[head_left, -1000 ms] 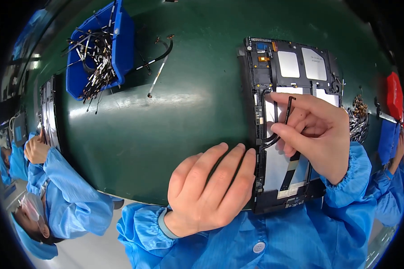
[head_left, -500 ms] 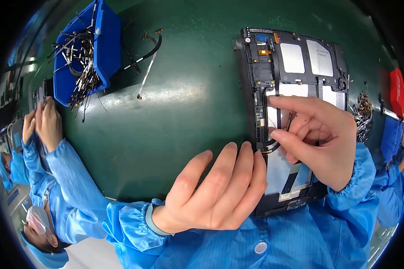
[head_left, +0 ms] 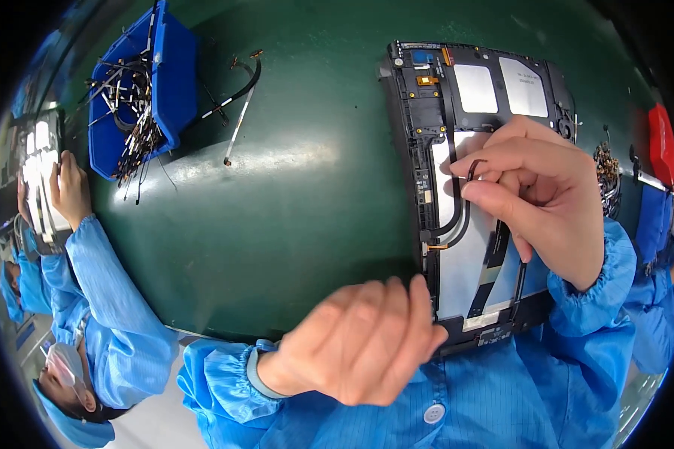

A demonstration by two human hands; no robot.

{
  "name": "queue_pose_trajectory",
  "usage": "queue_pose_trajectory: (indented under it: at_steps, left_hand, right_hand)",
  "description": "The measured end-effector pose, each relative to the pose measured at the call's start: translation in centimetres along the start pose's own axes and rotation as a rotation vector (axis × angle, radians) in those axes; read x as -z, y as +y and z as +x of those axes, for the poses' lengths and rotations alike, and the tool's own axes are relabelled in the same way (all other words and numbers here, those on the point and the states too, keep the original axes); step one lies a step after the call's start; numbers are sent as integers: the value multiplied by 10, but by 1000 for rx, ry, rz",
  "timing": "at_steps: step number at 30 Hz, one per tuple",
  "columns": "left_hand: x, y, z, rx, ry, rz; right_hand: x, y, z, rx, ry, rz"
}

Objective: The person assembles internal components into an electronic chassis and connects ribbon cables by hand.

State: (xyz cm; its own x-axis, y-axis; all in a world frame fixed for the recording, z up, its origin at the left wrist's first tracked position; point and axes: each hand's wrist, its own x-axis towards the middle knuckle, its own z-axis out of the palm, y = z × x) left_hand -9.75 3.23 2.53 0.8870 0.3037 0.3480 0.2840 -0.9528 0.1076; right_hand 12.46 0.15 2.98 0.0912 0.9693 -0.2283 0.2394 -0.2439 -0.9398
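An opened tablet-like device point(head_left: 494, 123), black-framed with silver-white panels, lies on the green table at the right. My right hand point(head_left: 550, 191) is over its middle. Its thumb and index finger pinch a thin black cable point(head_left: 466, 213), which loops down to the device's left edge. Another black strip runs beside it along that edge. Below the same hand, a slim dark rod-like piece point(head_left: 518, 288) slants down; whether the hand holds it I cannot tell. My left hand point(head_left: 363, 340) hovers at the device's lower left corner, fingers loosely bent and slightly blurred, with nothing visible in them.
A blue bin point(head_left: 176, 90) full of loose cables stands at the far left, with several cables point(head_left: 240, 108) beside it. More cables point(head_left: 606, 176) lie right of the device, near red point(head_left: 660, 146) and blue bins point(head_left: 654, 224). A co-worker point(head_left: 112, 284) handles another device at the left.
My right hand has lifted the cable slightly, its fingers now closed on it. My left hand has drawn back downward from the device's edge. The device has shifted slightly left.
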Motion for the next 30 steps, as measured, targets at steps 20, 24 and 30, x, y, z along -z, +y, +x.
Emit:
queue_pose_trajectory:
  at_steps: [20, 24, 30]
  left_hand:
    - [-24, 20, 26, 22, 29, -62]
    - [-25, 18, 25, 7, 8, -35]
    - [-23, 21, 23, 4, 3, -39]
  right_hand:
    - [1, 14, 6, 270, 115, -248]
    - [-9, 6, 10, 134, 179, -206]
    - [-9, 14, 11, 125, 241, -202]
